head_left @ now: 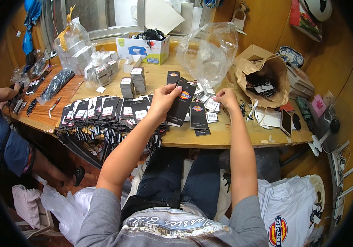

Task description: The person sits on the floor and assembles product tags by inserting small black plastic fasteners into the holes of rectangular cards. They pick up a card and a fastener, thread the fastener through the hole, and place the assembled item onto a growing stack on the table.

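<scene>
My left hand (165,100) grips a black hang tag (179,109) with a coloured emblem, thumb on its front, above the table. To its right, my right hand (227,100) is closed in a pinch beside small white barcode labels (212,103); whatever is between its fingertips is too small to make out. Another black tag (198,117) lies between my hands near the table edge, partly over others. Left of my left arm, many black tags (107,110) with white barcode stickers lie in overlapping rows, their strings hanging over the edge.
Small stacked cards (137,80) stand behind the tag rows. Farther back are a cardboard box (156,56) and a clear plastic bag (203,49). On the right sit an open brown paper bag (246,78) and a phone (286,122). Another person's arm (8,94) works at far left.
</scene>
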`<action>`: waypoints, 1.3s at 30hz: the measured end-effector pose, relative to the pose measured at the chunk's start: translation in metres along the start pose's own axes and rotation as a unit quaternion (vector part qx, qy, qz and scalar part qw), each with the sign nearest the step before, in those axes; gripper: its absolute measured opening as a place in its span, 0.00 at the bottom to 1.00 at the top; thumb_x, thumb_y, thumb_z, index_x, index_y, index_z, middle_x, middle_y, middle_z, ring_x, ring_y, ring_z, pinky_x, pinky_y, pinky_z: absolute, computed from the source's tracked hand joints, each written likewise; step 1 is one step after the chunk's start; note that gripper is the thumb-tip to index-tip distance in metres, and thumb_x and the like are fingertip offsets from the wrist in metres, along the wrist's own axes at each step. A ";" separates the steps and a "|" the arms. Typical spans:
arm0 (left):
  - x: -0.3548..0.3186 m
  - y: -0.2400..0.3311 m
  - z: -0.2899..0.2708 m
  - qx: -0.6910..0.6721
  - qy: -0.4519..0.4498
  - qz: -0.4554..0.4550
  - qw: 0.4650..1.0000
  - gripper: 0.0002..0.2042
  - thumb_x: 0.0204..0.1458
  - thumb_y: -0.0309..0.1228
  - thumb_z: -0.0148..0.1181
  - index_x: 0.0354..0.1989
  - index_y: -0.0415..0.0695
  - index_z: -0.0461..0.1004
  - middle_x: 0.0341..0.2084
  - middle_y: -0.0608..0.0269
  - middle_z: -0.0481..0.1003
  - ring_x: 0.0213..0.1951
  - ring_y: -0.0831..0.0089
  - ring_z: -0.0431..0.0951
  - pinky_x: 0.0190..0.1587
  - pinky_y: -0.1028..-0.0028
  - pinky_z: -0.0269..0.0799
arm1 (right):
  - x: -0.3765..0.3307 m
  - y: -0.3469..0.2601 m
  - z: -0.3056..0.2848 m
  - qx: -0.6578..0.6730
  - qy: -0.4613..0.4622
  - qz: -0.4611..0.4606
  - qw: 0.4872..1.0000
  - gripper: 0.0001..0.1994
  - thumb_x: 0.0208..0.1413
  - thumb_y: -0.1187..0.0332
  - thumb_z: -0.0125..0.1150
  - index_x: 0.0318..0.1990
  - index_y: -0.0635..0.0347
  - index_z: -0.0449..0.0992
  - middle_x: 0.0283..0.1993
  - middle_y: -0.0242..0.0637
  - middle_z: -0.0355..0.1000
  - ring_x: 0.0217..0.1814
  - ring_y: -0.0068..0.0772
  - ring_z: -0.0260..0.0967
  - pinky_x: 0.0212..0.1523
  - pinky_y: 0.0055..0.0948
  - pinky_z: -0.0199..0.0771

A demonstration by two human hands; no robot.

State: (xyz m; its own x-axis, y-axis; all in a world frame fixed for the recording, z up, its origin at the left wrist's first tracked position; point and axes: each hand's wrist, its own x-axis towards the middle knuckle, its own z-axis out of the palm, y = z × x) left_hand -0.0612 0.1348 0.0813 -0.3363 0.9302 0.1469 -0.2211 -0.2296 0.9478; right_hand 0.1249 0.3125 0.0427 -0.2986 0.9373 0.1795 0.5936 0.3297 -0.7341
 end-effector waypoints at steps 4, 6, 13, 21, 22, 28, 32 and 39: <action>-0.001 -0.003 0.008 0.018 0.013 -0.001 1.000 0.15 0.46 0.30 0.54 0.38 0.31 0.68 0.28 0.58 0.73 0.28 0.79 0.71 0.30 0.82 0.67 | 0.000 -0.008 -0.010 0.065 -0.043 0.025 0.997 0.05 0.39 0.77 0.60 0.23 0.66 0.69 0.18 0.31 0.66 0.14 0.18 0.59 0.12 0.19 0.59; 0.003 -0.010 0.011 0.038 0.036 0.026 0.998 0.13 0.47 0.29 0.53 0.36 0.32 0.69 0.26 0.60 0.73 0.26 0.81 0.71 0.28 0.83 0.67 | -0.001 -0.010 -0.014 0.028 -0.023 -0.001 0.999 0.05 0.36 0.77 0.61 0.22 0.66 0.71 0.18 0.34 0.68 0.17 0.20 0.63 0.15 0.19 0.60; 0.000 -0.012 0.035 0.113 0.038 0.078 0.990 0.12 0.46 0.30 0.54 0.36 0.33 0.70 0.26 0.61 0.73 0.26 0.82 0.70 0.28 0.83 0.66 | -0.043 -0.087 -0.053 0.237 -0.165 -0.094 0.953 0.06 0.36 0.74 0.62 0.23 0.65 0.72 0.17 0.31 0.66 0.17 0.16 0.60 0.17 0.14 0.58; -0.010 -0.010 0.046 0.119 0.013 0.084 0.989 0.11 0.43 0.27 0.56 0.33 0.33 0.72 0.23 0.64 0.72 0.25 0.83 0.68 0.28 0.83 0.63 | -0.019 -0.061 -0.041 0.113 -0.051 -0.133 0.983 0.06 0.41 0.70 0.59 0.24 0.64 0.73 0.18 0.27 0.66 0.17 0.15 0.58 0.17 0.15 0.57; -0.012 -0.010 0.046 0.102 0.016 0.090 0.991 0.10 0.43 0.27 0.56 0.32 0.34 0.72 0.21 0.65 0.71 0.23 0.84 0.67 0.26 0.83 0.62 | -0.006 -0.033 -0.037 -0.001 0.006 -0.137 0.991 0.05 0.39 0.72 0.59 0.25 0.65 0.73 0.20 0.31 0.69 0.19 0.20 0.62 0.21 0.20 0.61; -0.026 0.002 0.030 0.010 -0.009 0.057 0.998 0.10 0.44 0.28 0.55 0.33 0.34 0.72 0.21 0.66 0.71 0.23 0.84 0.66 0.25 0.84 0.62 | 0.000 0.026 -0.015 -0.162 -0.067 -0.082 0.981 0.05 0.35 0.77 0.57 0.25 0.64 0.73 0.22 0.39 0.71 0.25 0.27 0.67 0.28 0.24 0.65; -0.032 0.004 0.027 0.019 -0.009 0.038 0.999 0.10 0.44 0.27 0.55 0.34 0.34 0.71 0.22 0.65 0.72 0.24 0.84 0.67 0.27 0.83 0.63 | 0.014 0.032 -0.017 -0.104 -0.005 -0.102 0.989 0.03 0.37 0.74 0.57 0.24 0.61 0.74 0.25 0.43 0.70 0.29 0.38 0.68 0.32 0.31 0.65; -0.042 0.011 0.026 0.007 -0.024 0.020 0.999 0.10 0.44 0.27 0.55 0.33 0.34 0.71 0.25 0.63 0.72 0.28 0.83 0.69 0.32 0.83 0.65 | 0.003 0.004 -0.028 -0.196 -0.028 -0.090 0.976 0.03 0.36 0.74 0.56 0.23 0.60 0.74 0.30 0.42 0.69 0.36 0.36 0.65 0.37 0.31 0.63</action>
State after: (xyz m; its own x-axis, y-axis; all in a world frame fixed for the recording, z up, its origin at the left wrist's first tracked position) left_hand -0.0254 0.1011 0.0929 -0.2999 0.9332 0.1982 -0.1945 -0.2632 0.9449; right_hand 0.1475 0.3194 0.0585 -0.4573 0.8567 0.2388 0.7651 0.5158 -0.3855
